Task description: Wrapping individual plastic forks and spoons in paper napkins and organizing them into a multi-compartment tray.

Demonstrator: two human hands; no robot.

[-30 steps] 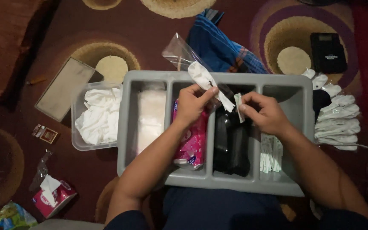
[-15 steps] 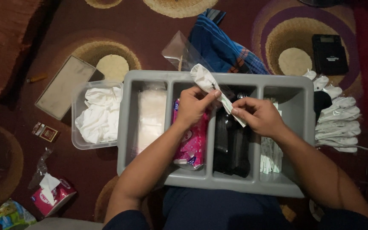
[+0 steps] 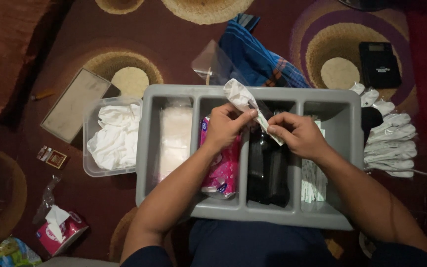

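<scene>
Held between both hands: one clear plastic packet with white folded contents point(image 3: 243, 99), above the grey four-compartment plastic tray point(image 3: 174, 90), over the divider between its second and third compartments. Left hand point(image 3: 225, 124) pinches the packet's middle with thumb and fingers; right hand point(image 3: 297, 133) pinches the packet's lower end, a narrow strip, between thumb and forefinger.

Change from the earlier frames: the packet's lower end has swung further right and down, the right hand with it; the left hand has stayed at about the same spot.

Tray contents, left to right: white translucent stack; pink printed soft packet point(image 3: 221, 165) under the left forearm; black wrapped items point(image 3: 268, 168); pale slim sachets point(image 3: 315, 178).

Off the tray's left edge, touching it: clear tub of crumpled white gloves point(image 3: 114, 136). Beyond that: flat grey lid point(image 3: 75, 104). Off the right edge: row of white packed pieces point(image 3: 391, 143). Behind the far edge: blue striped cloth point(image 3: 263, 59). Near the rug's far right corner: black flat device point(image 3: 379, 64). Near-left corner: pink tissue pack point(image 3: 60, 230).
</scene>
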